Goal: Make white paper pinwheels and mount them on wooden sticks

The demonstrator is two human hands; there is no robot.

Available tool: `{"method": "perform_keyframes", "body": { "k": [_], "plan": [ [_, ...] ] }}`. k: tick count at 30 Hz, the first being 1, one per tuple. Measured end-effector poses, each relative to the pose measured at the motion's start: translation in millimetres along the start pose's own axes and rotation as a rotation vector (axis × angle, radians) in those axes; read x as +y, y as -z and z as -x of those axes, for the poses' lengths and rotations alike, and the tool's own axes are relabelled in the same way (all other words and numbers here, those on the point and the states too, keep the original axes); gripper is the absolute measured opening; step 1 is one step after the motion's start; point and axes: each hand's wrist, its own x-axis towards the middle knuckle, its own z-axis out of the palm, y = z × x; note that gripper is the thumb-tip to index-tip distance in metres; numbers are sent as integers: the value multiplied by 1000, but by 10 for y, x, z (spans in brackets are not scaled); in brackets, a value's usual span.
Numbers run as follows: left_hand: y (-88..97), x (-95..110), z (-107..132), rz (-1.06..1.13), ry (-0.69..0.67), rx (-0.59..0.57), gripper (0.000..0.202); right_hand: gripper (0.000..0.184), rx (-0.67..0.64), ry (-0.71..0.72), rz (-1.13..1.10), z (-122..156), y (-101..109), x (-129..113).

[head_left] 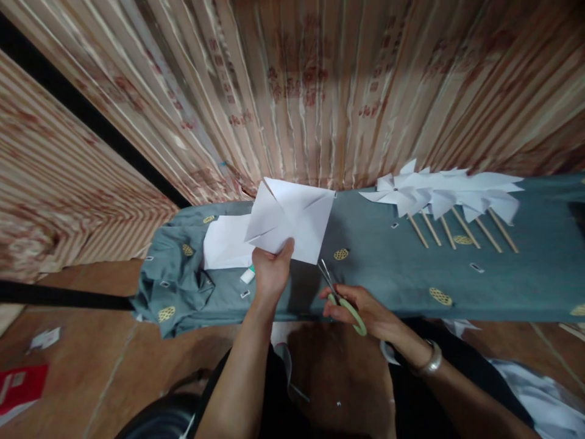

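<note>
My left hand (273, 271) pinches the lower edge of a square white paper sheet (304, 216) and holds it above the table. Slits run inward from some of the sheet's corners, and crease lines cross it. In my right hand (361, 308) is a pair of scissors (337, 296) with light green handles, its blades pointing up toward the sheet's lower right corner. A small gap seems to lie between the blade tips and the paper. Behind my left hand, more white paper (226, 241) lies flat beside a small white and green object (248, 274).
Several white paper pinwheels (448, 192) on wooden sticks lie in a row at the right of the narrow table, whose green cloth (393, 274) bunches up at the left end. A patterned curtain (301, 91) hangs behind. On the floor are a red item (22, 387) and crumpled white material (539, 390).
</note>
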Motion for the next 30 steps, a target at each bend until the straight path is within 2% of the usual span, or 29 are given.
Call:
{"method": "perform_keyframes", "body": {
  "k": [8,14,19,23,30],
  "plan": [
    [-147,13,105,-18,-15,-75,31,45,38,-38,-46,25,20,-12],
    [-235,-42,174,-9,-20,-95,25,53,44,-61,-97,29,67,-14],
    [-248,-28,195,-34,1,-92,24,57,41,-60,-107,31,81,-35],
    [-236,-34,192,-27,-39,-120,20,52,54,-41,-85,33,75,-34],
    [-216,-25,200,-20,-27,-130,19,48,60,-37,-96,33,57,-21]
  ]
}}
